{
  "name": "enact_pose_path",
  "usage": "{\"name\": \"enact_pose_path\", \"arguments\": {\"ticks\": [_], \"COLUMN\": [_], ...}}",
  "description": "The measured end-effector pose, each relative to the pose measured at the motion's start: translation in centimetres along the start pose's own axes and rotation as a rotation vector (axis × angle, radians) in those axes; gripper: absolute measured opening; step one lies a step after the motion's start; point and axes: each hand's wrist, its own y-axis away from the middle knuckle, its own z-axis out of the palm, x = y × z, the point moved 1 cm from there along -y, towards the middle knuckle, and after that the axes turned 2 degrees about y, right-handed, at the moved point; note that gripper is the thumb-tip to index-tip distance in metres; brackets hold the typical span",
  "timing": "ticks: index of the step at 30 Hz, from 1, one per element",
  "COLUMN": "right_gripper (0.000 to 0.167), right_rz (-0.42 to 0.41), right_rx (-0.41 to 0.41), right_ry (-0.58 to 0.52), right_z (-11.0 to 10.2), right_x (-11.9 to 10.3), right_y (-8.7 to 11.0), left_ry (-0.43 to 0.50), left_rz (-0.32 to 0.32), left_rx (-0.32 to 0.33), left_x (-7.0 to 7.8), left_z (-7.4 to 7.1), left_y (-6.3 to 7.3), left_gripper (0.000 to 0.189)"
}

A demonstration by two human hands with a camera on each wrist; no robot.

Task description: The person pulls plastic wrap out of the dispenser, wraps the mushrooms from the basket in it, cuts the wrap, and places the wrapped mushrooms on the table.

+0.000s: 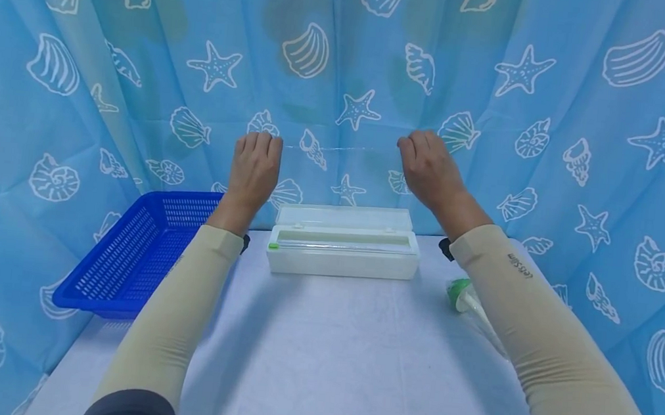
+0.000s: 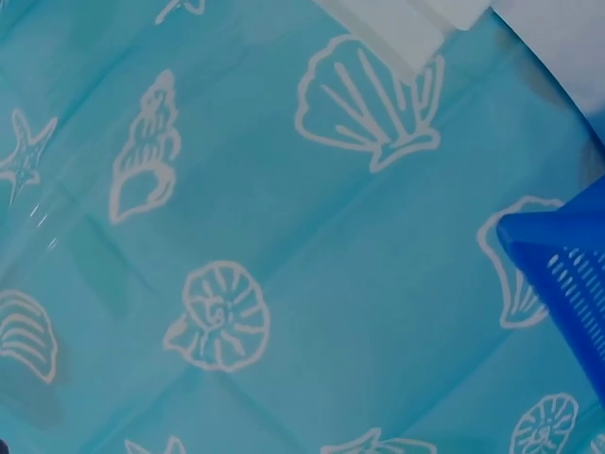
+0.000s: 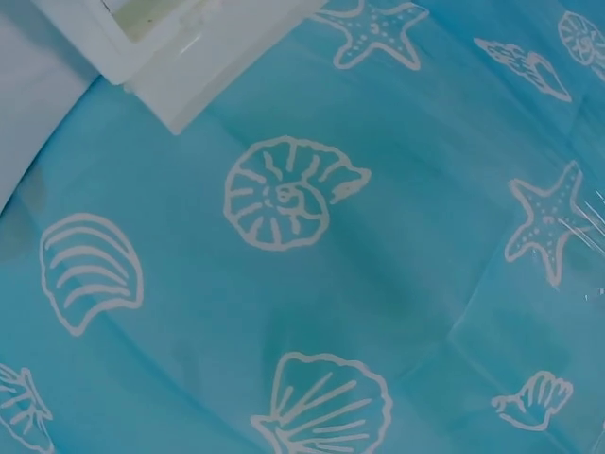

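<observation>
A sheet of clear plastic wrap (image 1: 332, 148) is stretched between my two raised hands, above and behind the table's far edge. My left hand (image 1: 255, 169) pinches its left end with curled fingers. At the other end, my right hand (image 1: 430, 171) pinches the wrap, thumb hidden. Glints of the film (image 3: 586, 227) show at the right of the right wrist view. Below and between the hands sits a white plastic-wrap dispenser box (image 1: 342, 263), its lid (image 1: 343, 217) raised and a green slider (image 1: 273, 246) at its left end.
A blue plastic basket (image 1: 79, 278) stands on the left of the white-covered table (image 1: 342, 366), partly behind my left arm. Beside my right forearm lies a green-and-white item (image 1: 460, 296) with a transparent part. A blue shell-patterned curtain (image 1: 224, 20) hangs close behind.
</observation>
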Motion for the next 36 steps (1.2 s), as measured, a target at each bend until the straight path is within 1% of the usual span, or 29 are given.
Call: {"name": "enact_pose_path", "arguments": {"ticks": [4,7,11,18,26,28,31,34,36], "right_gripper": [0.013,0.013,0.011,0.011,0.013,0.013,0.013,0.014,0.014], "right_rz": [-0.002,-0.006,-0.007,0.027,0.036,0.043,0.049,0.046,0.039], "right_rx": [-0.011,-0.021,-0.003,0.038,0.078,0.080,0.073,0.069,0.072], "right_ry": [0.014,0.050,0.076,0.001,0.025,0.013,-0.008,-0.026,-0.026], "right_z": [-0.2,-0.4,-0.4,-0.6,-1.3,-1.4,-1.5,-1.4,-1.4], "right_x": [0.2,0.4,0.6,0.8,1.1,1.3,1.4,1.4,1.4], "right_y": [-0.4,-0.7,-1.0,-1.3,-1.9,-2.0,-2.0,-1.7,-1.6], "left_ry": [-0.008,-0.019,-0.029,-0.039,-0.067,-0.070,-0.066,-0.050,-0.045], "left_rz": [0.007,0.015,0.022,0.001,0.007,0.011,0.021,0.025,0.024], "left_rx": [0.007,0.012,0.027,0.050,0.101,0.109,0.098,0.066,0.058], "left_x": [-0.2,-0.3,-0.3,-0.4,-0.6,-0.6,-0.6,-0.5,-0.5], "left_z": [-0.3,-0.5,-0.7,-0.9,-1.4,-1.6,-1.7,-1.7,-1.7], "left_y": [-0.4,-0.7,-1.2,-1.7,-2.5,-2.8,-3.0,-2.9,-2.9], "left_gripper": [0.019,0.019,0.018,0.015,0.007,0.006,0.008,0.016,0.018]}}
